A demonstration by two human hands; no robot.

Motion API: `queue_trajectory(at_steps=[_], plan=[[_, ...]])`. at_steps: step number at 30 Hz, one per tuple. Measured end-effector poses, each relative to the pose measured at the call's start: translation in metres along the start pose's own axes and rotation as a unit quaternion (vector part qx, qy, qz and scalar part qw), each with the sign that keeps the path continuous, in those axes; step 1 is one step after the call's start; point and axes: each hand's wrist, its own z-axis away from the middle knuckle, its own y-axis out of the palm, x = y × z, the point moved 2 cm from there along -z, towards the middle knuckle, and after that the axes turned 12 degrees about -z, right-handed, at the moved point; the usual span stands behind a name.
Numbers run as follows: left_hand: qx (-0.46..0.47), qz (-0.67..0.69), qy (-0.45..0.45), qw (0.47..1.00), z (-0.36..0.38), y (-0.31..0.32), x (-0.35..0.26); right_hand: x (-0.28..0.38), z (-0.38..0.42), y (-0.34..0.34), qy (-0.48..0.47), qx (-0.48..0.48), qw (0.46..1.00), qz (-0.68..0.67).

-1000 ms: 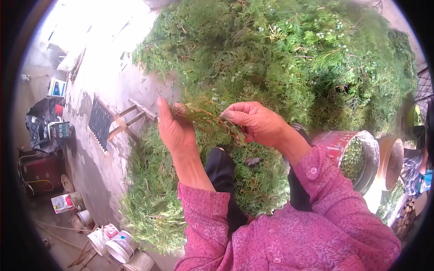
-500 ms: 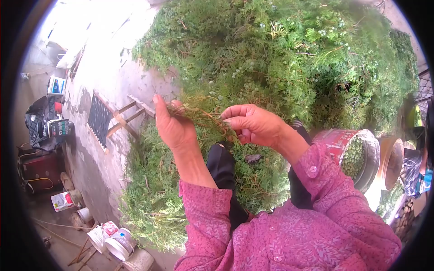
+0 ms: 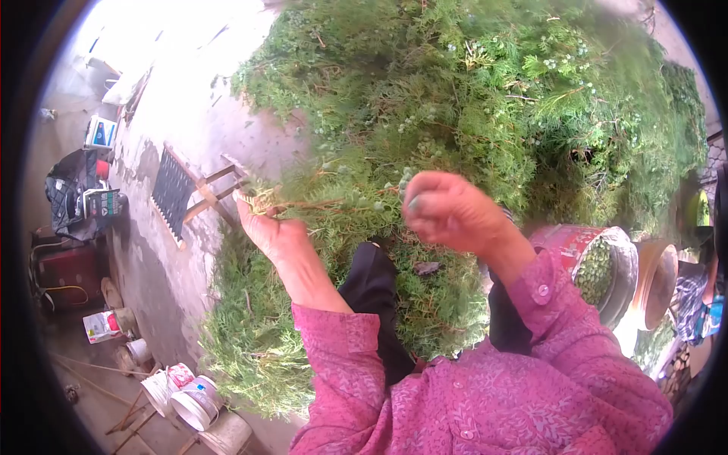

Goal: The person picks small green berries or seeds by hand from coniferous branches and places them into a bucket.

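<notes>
My left hand [image 3: 277,235] is closed on the stem end of a green sprig [image 3: 326,203], which stretches to the right across the gap between my hands. By the sprig's right end is my right hand [image 3: 447,212], its fingers curled together and blurred; a small pale green thing shows at the fingertips, too small to name. Behind and below both hands lies a large heap of green branches [image 3: 470,114] with small pale berries. To the right stands a red bucket [image 3: 557,244] holding many green berries [image 3: 595,273].
A tan bucket [image 3: 656,280] stands beyond the red one. On the left are a folding stool [image 3: 173,193], a black bag [image 3: 67,193] and white buckets [image 3: 196,406]. My dark-trousered knees [image 3: 370,277] are below my hands.
My left hand has moved left and down, and my right hand slightly right. They are farther apart, with the sprig stretched between them. The fingers of my right hand have curled in.
</notes>
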Motion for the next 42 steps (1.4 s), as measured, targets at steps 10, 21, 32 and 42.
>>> queue_trajectory(at_steps=[10,21,32,42], plan=[[0.036,-0.046,-0.033,0.998,0.004,0.01,0.005,0.036,0.001,-0.013,-0.065,0.049,0.983,-0.166],[0.178,-0.039,-0.069,0.981,0.027,0.027,0.007,0.046,-0.013,-0.028,-0.111,-0.131,0.944,0.283],[0.26,0.029,-0.073,0.962,0.025,0.025,0.014,0.031,-0.015,-0.018,-0.134,-0.093,0.94,0.3],[0.113,-0.025,-0.082,0.99,0.039,0.028,-0.014,0.065,0.015,-0.02,-0.159,-0.097,0.972,0.141]])
